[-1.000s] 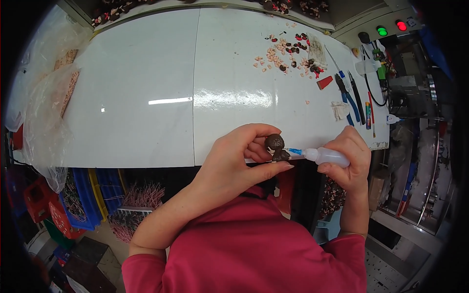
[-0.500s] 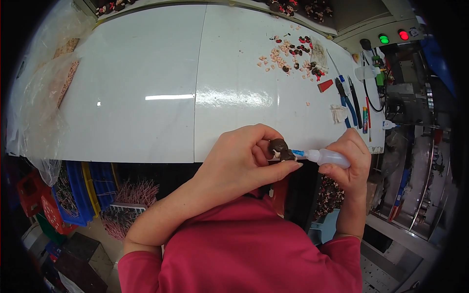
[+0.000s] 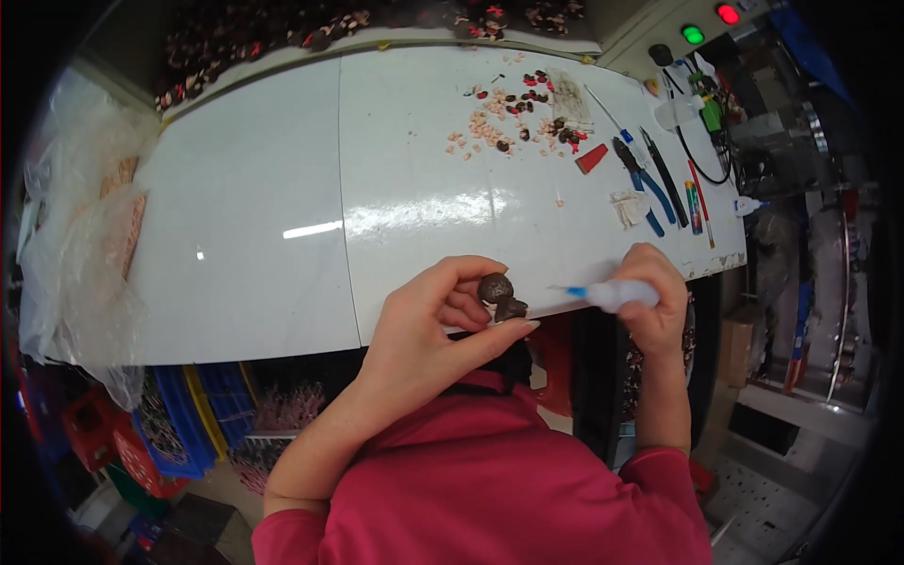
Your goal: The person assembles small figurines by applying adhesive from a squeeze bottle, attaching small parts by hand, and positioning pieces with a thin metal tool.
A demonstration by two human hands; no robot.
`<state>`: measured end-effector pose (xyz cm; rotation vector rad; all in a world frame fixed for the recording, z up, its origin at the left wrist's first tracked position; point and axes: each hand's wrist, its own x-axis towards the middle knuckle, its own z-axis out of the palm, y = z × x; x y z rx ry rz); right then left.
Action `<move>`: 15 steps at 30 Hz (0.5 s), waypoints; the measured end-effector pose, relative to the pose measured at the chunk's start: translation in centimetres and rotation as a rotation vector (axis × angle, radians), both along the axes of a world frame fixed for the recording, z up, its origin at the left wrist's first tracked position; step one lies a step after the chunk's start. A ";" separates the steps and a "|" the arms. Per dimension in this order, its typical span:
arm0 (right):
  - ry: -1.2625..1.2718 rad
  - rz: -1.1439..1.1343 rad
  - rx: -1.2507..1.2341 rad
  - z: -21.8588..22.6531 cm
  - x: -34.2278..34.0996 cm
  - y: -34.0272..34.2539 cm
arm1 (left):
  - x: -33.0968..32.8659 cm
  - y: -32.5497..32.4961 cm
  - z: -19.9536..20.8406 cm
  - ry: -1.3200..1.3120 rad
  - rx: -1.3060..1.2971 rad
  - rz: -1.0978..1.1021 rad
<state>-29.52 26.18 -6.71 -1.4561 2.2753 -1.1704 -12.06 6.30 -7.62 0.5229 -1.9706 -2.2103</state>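
Note:
Between the thumb and fingers of my left hand (image 3: 428,315) is a small dark brown figurine (image 3: 496,289) with a round head and pale patches, held over the table's front edge. My right hand (image 3: 653,297) is closed around a translucent white squeeze bottle (image 3: 621,295). Its blue nozzle ends in a thin needle tip (image 3: 565,289) that points left toward the figurine, with a gap between them. The bottle is slightly blurred.
On the white table (image 3: 245,188), small pale and dark pieces (image 3: 490,127) lie scattered near a red wedge (image 3: 591,158). Blue-handled pliers (image 3: 650,193), tweezers (image 3: 665,174) and a stained cloth (image 3: 630,209) lie at the right. Clear plastic bags (image 3: 80,254) cover the left end.
The bottle's tip has come away from the figurine, leaving a gap. My left hand has moved left with the figurine. The whole view has shifted and tilted.

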 end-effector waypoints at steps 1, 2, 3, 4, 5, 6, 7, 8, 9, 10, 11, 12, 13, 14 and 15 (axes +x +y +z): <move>-0.178 -0.067 -0.184 -1.0 -0.6 0.6 | -0.1 0.1 0.1 0.003 0.013 -0.002; -0.354 -0.139 -0.373 -1.7 -1.1 1.0 | -0.2 0.1 0.3 0.005 0.026 -0.013; -0.361 -0.158 -0.398 -1.9 -1.3 1.2 | -0.2 0.1 0.3 -0.005 0.004 -0.035; -0.459 -0.213 -0.461 -1.9 -1.7 1.2 | -0.2 0.1 0.4 -0.005 0.107 -0.040; -0.559 -0.264 -0.524 -1.9 -2.0 1.1 | -0.2 0.0 0.5 -0.008 0.211 -0.044; -0.558 -0.281 -0.559 -2.0 -2.3 0.9 | -0.2 0.0 0.6 -0.020 0.192 -0.060; -0.566 -0.295 -0.580 -1.8 -2.6 1.0 | -0.3 0.0 0.6 -0.017 0.202 -0.067; -0.472 -0.215 -0.479 -1.3 -3.0 1.2 | -0.4 0.1 0.7 -0.014 0.215 -0.072; -0.378 -0.136 -0.375 -1.0 -3.2 1.5 | -0.5 0.1 0.8 -0.023 0.200 -0.084; -0.367 -0.102 -0.368 -0.7 -3.1 1.5 | -0.7 0.2 0.9 -0.018 0.255 -0.083; -0.372 -0.113 -0.382 -0.2 -2.9 1.4 | -0.7 0.2 0.9 -0.013 0.310 -0.082; -0.284 -0.042 -0.292 0.4 -2.8 1.3 | -0.8 0.2 0.8 -0.021 0.300 -0.092; -0.196 0.028 -0.199 0.7 -2.6 1.2 | -0.8 0.2 0.5 0.005 0.307 -0.110; -0.184 0.046 -0.177 0.8 -2.2 0.9 | -0.7 0.1 0.3 0.030 0.315 -0.126; -0.188 0.037 -0.184 1.0 -1.9 0.6 | -0.7 0.0 0.2 0.024 0.309 -0.134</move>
